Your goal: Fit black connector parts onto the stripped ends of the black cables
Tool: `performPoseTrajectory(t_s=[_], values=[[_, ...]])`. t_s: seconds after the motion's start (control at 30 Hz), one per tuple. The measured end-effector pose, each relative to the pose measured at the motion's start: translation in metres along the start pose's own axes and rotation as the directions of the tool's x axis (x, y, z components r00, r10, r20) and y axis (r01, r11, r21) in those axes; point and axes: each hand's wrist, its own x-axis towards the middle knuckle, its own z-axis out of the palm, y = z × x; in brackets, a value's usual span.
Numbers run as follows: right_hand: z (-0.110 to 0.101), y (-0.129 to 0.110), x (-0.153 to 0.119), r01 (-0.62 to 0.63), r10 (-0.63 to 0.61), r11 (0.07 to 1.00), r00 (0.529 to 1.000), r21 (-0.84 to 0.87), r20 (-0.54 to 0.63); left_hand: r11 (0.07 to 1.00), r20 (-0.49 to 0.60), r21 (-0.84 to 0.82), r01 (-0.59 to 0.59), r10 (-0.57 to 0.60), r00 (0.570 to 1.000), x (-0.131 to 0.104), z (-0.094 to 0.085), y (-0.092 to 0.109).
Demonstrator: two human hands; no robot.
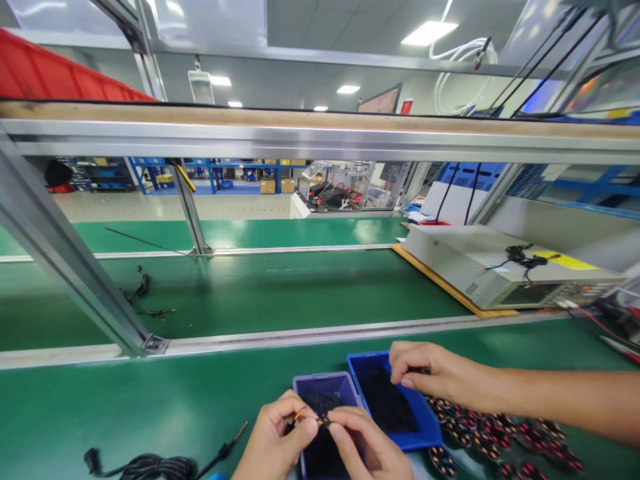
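My left hand is closed in a pinch on thin yellow and red wires. Fingertip to fingertip with it, my right hand pinches a small dark piece at the end of the wires; its exact kind is too small to make out. Both hands are over a purple bin that holds small black parts. Touching that bin on the right is a blue bin with black contents. Another person's hand reaches over the blue bin from the right, fingers curled.
Round black parts with copper and red spots lie heaped at the right. A coiled black cable rests at the lower left. Beyond the metal rail stand a grey instrument on a board and a slanting metal post.
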Motion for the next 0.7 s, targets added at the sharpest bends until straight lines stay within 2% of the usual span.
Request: performPoseTrajectory(t_s=[0.1, 0.17, 0.27, 0.4, 0.6, 0.7], values=[[-0.003, 0.004, 0.000, 0.097, -0.089, 0.990, 0.993, -0.105, 0.076, 1.000, 0.004, 0.003, -0.009, 0.009, 1.000, -0.001, 0.001, 0.003], [-0.005, 0.005, 0.000, 0.128, -0.119, 0.984, 0.989, -0.124, 0.084, 1.000, -0.003, 0.021, -0.023, 0.023, 1.000, 0.000, 0.000, 0.004], [-0.006, 0.004, 0.002, 0.115, -0.107, 0.988, 0.991, -0.101, 0.084, 1.000, -0.011, 0.021, -0.017, 0.017, 1.000, 0.001, -0.001, 0.004], [-0.009, -0.003, 0.005, 0.035, -0.035, 0.998, 0.999, -0.048, 0.011, 0.997, -0.020, 0.080, -0.012, 0.014, 1.000, 0.004, -0.004, 0.002], [-0.015, -0.012, 0.008, 0.135, -0.129, 0.983, 0.990, -0.127, 0.051, 0.983, 0.068, 0.172, -0.067, 0.056, 0.996, 0.007, -0.012, -0.004], [-0.014, -0.013, 0.008, 0.124, -0.115, 0.985, 0.990, -0.119, 0.077, 0.984, 0.049, 0.167, -0.070, 0.063, 0.997, 0.006, -0.011, -0.005]])
